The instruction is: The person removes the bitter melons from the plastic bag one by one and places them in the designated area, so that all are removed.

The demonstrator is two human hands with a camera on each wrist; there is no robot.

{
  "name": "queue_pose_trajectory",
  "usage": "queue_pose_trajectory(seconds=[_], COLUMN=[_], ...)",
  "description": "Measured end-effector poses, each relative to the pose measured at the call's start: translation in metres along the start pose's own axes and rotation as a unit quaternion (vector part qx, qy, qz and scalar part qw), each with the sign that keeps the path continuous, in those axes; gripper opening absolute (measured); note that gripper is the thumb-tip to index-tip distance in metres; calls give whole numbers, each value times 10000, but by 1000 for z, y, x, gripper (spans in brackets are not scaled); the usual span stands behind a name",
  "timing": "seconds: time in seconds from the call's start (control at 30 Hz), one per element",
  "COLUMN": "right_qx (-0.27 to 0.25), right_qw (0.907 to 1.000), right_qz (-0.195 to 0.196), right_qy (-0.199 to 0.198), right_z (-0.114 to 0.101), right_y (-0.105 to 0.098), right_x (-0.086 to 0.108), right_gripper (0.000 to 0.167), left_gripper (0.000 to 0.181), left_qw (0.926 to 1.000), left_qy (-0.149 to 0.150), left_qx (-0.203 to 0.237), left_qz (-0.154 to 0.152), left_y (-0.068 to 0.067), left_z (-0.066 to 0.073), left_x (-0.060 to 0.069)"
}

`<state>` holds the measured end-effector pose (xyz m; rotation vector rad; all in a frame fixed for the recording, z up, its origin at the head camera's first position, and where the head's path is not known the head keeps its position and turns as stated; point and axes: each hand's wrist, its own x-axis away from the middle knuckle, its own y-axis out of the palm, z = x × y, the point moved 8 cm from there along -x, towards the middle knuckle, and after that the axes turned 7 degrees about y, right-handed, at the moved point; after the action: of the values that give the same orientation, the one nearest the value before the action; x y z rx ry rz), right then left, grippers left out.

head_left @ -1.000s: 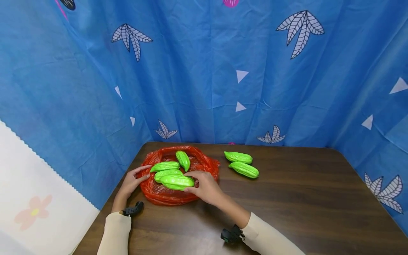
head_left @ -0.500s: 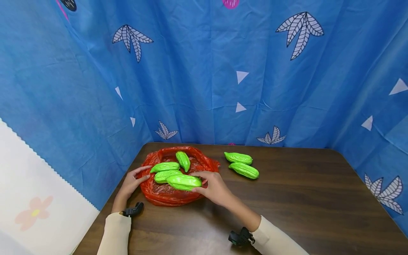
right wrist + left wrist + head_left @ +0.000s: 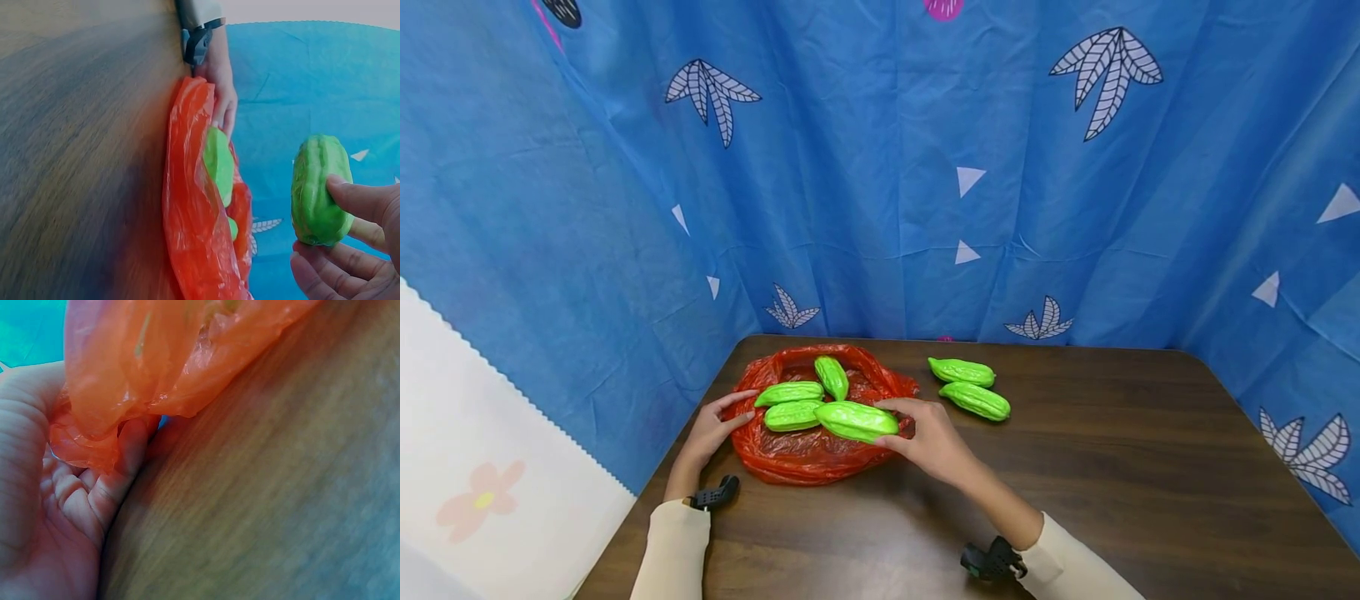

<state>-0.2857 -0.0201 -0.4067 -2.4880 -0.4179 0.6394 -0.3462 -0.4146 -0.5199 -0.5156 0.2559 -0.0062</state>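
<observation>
A red plastic bag (image 3: 790, 468) lies spread with its mouth up at the back left of the table. My left hand (image 3: 709, 429) grips its left rim, and the left wrist view has the plastic (image 3: 94, 447) bunched between thumb and fingers. My right hand (image 3: 931, 437) holds a bright green, ridged bitter melon (image 3: 853, 421) by one end, raised above the right part of the bag. The right wrist view shows this melon (image 3: 320, 187) apart from the bag. Three similar melons lie in the bag: one (image 3: 831, 377) behind, two (image 3: 790, 392) at the left.
Two more bitter melons (image 3: 974, 401) lie side by side on the brown wooden table (image 3: 1112, 467), right of the bag. A blue patterned curtain (image 3: 865, 167) hangs along the back and sides. Both wrists wear black devices (image 3: 992, 560).
My right hand has moved right with the bitter melon, away from the other melons in the bag. My left hand stays at the bag's left rim.
</observation>
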Motion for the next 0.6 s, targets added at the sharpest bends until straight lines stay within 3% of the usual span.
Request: queue_pose_trajectory(seconds=[0.2, 0.6], right_qx=[-224, -251], right_qw=[9997, 9977], right_qz=[31, 312], right_qy=[113, 551], right_z=[7, 27], right_y=[-13, -44], right_x=[5, 12], right_gripper=[44, 45], left_gripper=[49, 51], left_qw=[9999, 9998], left_qy=[92, -86], left_qx=[80, 174], left_qz=[15, 7], left_y=[0, 1], left_z=[0, 0], left_x=[-2, 0])
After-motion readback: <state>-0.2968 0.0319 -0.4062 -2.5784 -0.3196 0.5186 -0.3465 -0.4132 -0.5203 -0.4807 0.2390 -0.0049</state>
